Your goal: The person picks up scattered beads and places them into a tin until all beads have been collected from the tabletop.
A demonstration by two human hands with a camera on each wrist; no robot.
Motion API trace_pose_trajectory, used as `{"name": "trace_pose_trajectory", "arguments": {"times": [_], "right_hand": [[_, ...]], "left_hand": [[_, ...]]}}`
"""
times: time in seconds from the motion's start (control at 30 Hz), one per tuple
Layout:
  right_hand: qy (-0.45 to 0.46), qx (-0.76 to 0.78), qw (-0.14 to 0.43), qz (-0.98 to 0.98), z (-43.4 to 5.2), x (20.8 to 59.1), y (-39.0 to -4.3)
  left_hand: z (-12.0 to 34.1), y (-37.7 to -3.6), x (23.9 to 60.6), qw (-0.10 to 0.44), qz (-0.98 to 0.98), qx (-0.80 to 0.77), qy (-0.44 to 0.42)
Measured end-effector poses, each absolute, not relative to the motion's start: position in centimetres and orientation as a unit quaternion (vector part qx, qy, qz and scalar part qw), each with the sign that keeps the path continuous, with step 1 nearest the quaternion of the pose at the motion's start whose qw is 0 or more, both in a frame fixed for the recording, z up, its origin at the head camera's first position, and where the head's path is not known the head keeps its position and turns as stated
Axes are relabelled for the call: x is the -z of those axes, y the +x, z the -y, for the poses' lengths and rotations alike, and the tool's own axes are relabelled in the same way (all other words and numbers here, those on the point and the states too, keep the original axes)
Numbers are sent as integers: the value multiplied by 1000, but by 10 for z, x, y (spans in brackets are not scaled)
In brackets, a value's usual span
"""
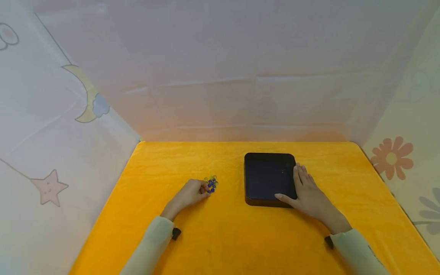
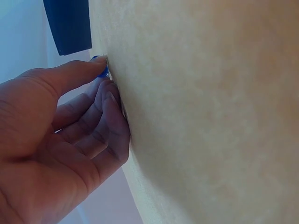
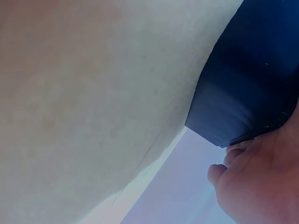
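Observation:
My left hand (image 1: 189, 194) rests low over the yellow cloth at a small cluster of glass marbles (image 1: 213, 182), some blue and some clear with yellowish tints. Between its thumb and index fingertip it pinches a blue marble (image 2: 103, 72), partly hidden by the thumb in the left wrist view. A black square tray (image 1: 269, 177) with raised sides stands to the right of the marbles. My right hand (image 1: 311, 196) lies against the tray's right side with straight fingers, its thumb reaching over the near right corner. A tiny shiny spot shows inside the tray.
The yellow cloth (image 1: 220, 236) covers the table. A pale wall sheet (image 1: 240, 95) rises at its back edge, with printed side sheets left and right. Dark wrist bands (image 1: 176, 233) show at both cuffs.

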State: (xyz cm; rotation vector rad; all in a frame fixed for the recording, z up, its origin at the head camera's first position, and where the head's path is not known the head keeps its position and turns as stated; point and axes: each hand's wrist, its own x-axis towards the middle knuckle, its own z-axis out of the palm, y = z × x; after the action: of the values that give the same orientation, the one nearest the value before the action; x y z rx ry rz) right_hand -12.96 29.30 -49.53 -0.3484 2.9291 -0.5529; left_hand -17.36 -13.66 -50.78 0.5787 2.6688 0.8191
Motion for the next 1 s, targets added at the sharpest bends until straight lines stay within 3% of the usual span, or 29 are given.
{"name": "trace_pose_trajectory", "arguments": {"times": [1.0], "right_hand": [[-116, 190, 77, -972, -293, 497, -130]], "left_hand": [[132, -173, 498, 150, -930, -260, 214]]}}
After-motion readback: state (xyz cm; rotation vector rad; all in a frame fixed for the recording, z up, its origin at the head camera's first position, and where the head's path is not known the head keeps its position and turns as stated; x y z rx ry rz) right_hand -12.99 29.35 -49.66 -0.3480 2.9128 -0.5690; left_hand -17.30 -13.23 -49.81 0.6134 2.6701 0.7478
